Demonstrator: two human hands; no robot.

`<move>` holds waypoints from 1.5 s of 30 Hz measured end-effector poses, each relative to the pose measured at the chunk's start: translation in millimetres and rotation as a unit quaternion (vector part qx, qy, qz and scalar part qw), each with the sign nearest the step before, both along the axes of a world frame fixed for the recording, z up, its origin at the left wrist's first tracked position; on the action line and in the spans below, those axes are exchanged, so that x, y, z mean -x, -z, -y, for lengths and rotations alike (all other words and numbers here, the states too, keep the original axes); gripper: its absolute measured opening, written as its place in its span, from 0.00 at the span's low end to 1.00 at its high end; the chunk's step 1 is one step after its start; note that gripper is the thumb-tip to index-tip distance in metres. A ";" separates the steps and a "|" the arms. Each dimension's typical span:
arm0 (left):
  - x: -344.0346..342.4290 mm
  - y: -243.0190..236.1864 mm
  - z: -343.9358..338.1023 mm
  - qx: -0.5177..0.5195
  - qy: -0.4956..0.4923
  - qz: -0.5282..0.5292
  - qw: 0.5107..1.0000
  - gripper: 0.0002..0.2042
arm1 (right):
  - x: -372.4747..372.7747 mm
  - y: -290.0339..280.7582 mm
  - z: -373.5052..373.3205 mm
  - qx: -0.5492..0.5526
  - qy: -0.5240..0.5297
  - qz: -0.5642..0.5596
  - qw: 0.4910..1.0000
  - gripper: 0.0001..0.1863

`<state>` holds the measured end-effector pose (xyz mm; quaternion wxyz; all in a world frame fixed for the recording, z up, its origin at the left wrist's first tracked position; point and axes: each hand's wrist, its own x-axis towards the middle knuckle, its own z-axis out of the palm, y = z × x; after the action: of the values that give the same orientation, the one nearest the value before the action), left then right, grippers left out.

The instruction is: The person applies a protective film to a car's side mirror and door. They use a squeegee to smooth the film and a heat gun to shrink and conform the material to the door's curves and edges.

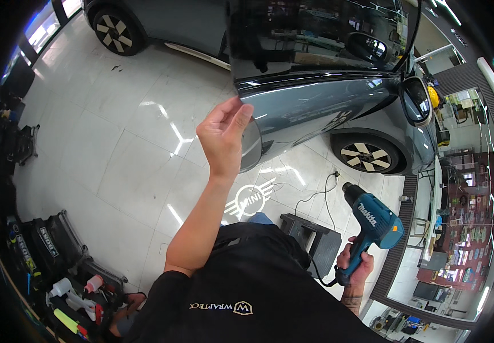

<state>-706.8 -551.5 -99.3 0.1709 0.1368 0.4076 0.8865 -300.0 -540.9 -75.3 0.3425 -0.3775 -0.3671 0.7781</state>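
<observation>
A grey car door [310, 108] stands swung open ahead of me, with dark window glass above its black trim. At the door's rear corner, just below the trim, is my left hand [224, 134], thumb and fingers pinched together. Whether they grip the door edge or something thin on it, I cannot make out. My right hand [354, 266] is wrapped round the handle of a teal heat gun [375, 220]. Its dark nozzle points up toward the front wheel [367, 155], apart from the door. A black cord runs from the bottom of its handle.
A dark step stool [322, 251] stands on the tiled floor by my right side, with a cable [328, 197] beyond it. The side mirror [416, 102] juts out at the right. A cart with bottles [61, 287] and tools is at the lower left.
</observation>
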 end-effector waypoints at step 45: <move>5.1 -16.4 8.3 -0.073 0.037 0.088 0.993 0.06 | -75.6 41.5 -57.7 0.025 -0.010 0.016 1.000 0.31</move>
<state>-711.9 -559.8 -82.9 0.2288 0.0850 0.3197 0.9156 -224.4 -483.2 -116.7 0.3194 -0.3950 -0.3564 0.7842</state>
